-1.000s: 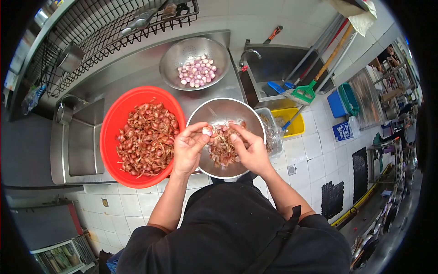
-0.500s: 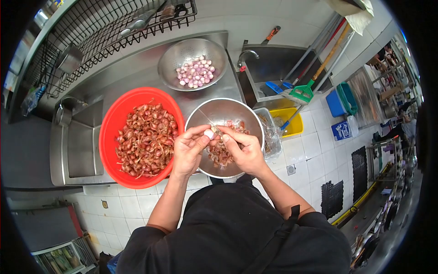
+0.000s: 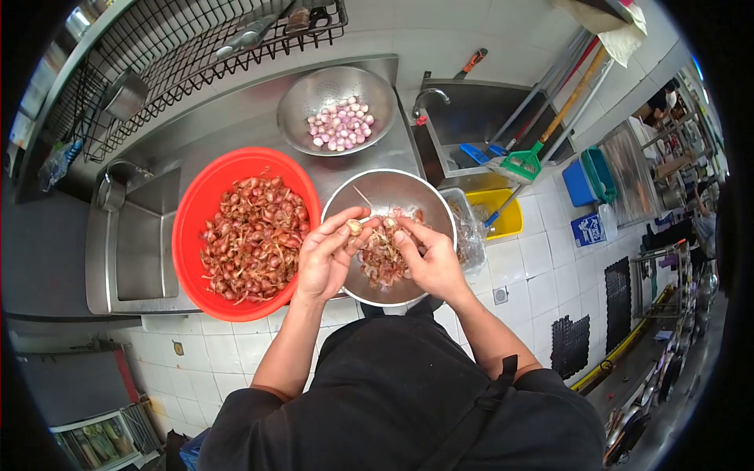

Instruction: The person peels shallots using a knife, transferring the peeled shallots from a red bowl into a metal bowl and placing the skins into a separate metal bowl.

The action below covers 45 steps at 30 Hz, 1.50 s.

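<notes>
Over a steel bowl (image 3: 338, 188) with papery skins and scraps (image 3: 385, 265) in it, my left hand (image 3: 326, 255) pinches a small pale shallot (image 3: 354, 227) between thumb and fingers. My right hand (image 3: 433, 259) is closed just to its right, with a small pale bit at the fingertips and a thin blade (image 3: 362, 195) pointing up-left near them. The blade's handle is hidden. A red basin (image 3: 184, 235) full of unpeeled shallots (image 3: 255, 235) stands left of the bowl. Behind it, a steel colander (image 3: 294, 102) holds peeled shallots (image 3: 341, 125).
Sinks stand at left (image 3: 145, 255) and at back right (image 3: 471, 110), the latter with broom and mop handles leaning over it. A wire rack (image 3: 181, 71) hangs at upper left. A clear plastic-lined container (image 3: 469, 235) and a yellow bin (image 3: 510, 218) are right of the bowl.
My hands have moved slightly apart. The shallot in my left hand now shows a paler, yellowish side, and the blade has tilted and shifted. The whole view has shifted a little.
</notes>
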### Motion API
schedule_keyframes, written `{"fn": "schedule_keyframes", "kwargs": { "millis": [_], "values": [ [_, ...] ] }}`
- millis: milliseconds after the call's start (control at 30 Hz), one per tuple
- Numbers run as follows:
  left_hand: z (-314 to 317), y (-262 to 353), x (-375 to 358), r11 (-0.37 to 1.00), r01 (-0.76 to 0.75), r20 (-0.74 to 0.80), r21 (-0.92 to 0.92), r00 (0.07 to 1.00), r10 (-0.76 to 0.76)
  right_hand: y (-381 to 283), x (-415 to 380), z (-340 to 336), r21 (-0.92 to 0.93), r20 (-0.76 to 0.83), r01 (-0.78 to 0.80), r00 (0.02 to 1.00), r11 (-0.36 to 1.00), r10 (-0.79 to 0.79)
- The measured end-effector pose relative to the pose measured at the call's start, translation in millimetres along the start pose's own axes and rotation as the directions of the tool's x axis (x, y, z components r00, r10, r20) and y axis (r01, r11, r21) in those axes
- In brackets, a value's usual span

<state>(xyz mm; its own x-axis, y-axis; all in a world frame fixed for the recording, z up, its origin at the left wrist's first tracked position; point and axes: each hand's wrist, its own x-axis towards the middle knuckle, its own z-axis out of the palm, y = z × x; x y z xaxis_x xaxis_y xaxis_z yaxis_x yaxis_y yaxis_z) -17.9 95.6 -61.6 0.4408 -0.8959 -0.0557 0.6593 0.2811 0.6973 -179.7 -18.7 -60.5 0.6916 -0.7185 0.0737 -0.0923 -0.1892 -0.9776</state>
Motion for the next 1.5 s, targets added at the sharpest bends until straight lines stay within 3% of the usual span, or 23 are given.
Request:
{"fn": "schedule_keyframes", "kwargs": {
  "millis": [67,133,167,200,233,267,333,400,500,667,867,1000,1067,1133,1167,1200,1233,1267,1300,1400,1433,1500],
  "values": [
    [1.3,2.0,0.2,0.997,0.037,0.021,-0.065,0.999,-0.036,-3.9,-5.1,3.4,0.021,0.000,0.026,1.000,0.999,-0.026],
    [-8.5,-1.8,-4.3,1.000,-0.003,-0.023,0.018,1.000,0.004,-16.3,-9.6,6.5,0.194,0.066,-0.107,0.993,0.975,0.096],
    [-8.5,-7.0,-1.4,0.995,-0.037,-0.038,0.089,0.998,0.041,-9.0,-9.2,17.1,0.215,-0.027,0.101,0.995,0.971,-0.097],
    [-7.4,-7.4,-3.2,0.997,-0.045,-0.056,0.065,0.997,0.049,-14.2,-9.9,10.9,-0.013,0.000,0.200,0.980,0.980,-0.200],
    [-6.4,-10.4,-3.6,0.996,-0.048,-0.097,0.080,0.994,0.055,-4.2,-11.6,16.7,0.036,-0.025,0.274,0.962,0.961,-0.273],
    [-3.5,-13.6,-3.5,0.996,-0.063,-0.107,0.063,0.992,0.070,-11.3,-16.4,16.2,0.250,0.087,0.058,0.993,0.966,-0.082],
    [-6.6,-21.4,-2.4,0.990,-0.118,-0.052,0.076,0.991,0.122,-23.6,-15.8,11.7,0.194,0.111,0.193,0.970,0.962,-0.217],
    [-13.3,-29.7,-1.3,0.991,-0.137,-0.015,-0.001,0.990,0.137,-18.5,-12.8,14.3,0.169,0.186,0.203,0.955,0.965,-0.233],
    [-5.4,-31.6,-0.3,0.992,-0.120,0.046,-0.025,0.992,0.121,-22.2,-10.8,16.3,0.202,0.169,0.176,0.963,0.964,-0.211],
    [-11.1,-35.2,2.7,0.986,-0.146,0.067,-0.082,0.986,0.152,-16.5,-8.6,18.0,0.233,0.089,0.277,0.949,0.932,-0.304],
    [-8.9,-34.2,-1.4,0.990,-0.142,0.075,-0.023,0.987,0.144,-16.1,-6.0,12.3,0.314,0.121,0.086,0.984,0.946,-0.130],
    [-9.8,-33.4,-3.2,0.994,-0.092,0.030,-0.055,0.995,0.094,-10.3,-7.3,10.4,0.303,0.085,0.157,0.978,0.940,-0.191],
    [-7.1,-30.8,-6.9,0.998,-0.056,-0.022,-0.033,0.998,0.055,-4.4,-8.6,7.1,0.212,-0.050,0.119,0.993,0.970,-0.111],
    [-5.6,-31.8,-6.1,0.999,-0.043,-0.104,0.014,0.994,0.045,17.4,-1.4,3.4,0.099,-0.034,0.100,0.995,0.990,-0.097],
    [-3.6,-32.5,-5.8,0.998,-0.054,-0.104,0.028,0.993,0.057,30.9,8.9,-4.9,-0.148,0.116,0.069,0.992,0.987,-0.052],
    [1.0,-32.9,-7.7,0.996,-0.093,-0.074,0.006,0.993,0.094,58.9,17.7,-10.5,-0.301,0.280,0.294,0.937,0.907,-0.211],
    [2.8,-32.9,-12.0,0.994,-0.107,-0.097,0.004,0.990,0.107,58.4,12.9,-11.7,-0.357,0.241,0.076,0.970,0.931,0.013],
    [3.5,-34.0,-11.4,0.993,-0.121,-0.098,-0.006,0.988,0.119,53.8,9.2,-10.5,-0.350,0.147,0.103,0.988,0.931,-0.054],
    [5.6,-35.8,-13.0,0.988,-0.154,-0.131,0.016,0.979,0.155,51.6,5.8,-12.3,-0.230,0.139,0.098,0.988,0.968,-0.067],
    [8.1,-41.8,-15.7,0.979,-0.202,-0.168,0.021,0.965,0.202,13.8,-0.3,-19.5,0.014,0.148,0.057,0.987,0.998,-0.058],
    [9.6,-45.1,-16.1,0.973,-0.230,-0.139,0.036,0.963,0.233,4.7,-1.1,-22.7,0.020,0.166,0.055,0.984,0.998,-0.057],
    [17.3,-50.7,-17.0,0.963,-0.266,-0.107,0.049,0.957,0.270,-12.6,-3.4,-28.6,0.241,0.244,0.017,0.967,0.970,-0.078]
  ]
}}
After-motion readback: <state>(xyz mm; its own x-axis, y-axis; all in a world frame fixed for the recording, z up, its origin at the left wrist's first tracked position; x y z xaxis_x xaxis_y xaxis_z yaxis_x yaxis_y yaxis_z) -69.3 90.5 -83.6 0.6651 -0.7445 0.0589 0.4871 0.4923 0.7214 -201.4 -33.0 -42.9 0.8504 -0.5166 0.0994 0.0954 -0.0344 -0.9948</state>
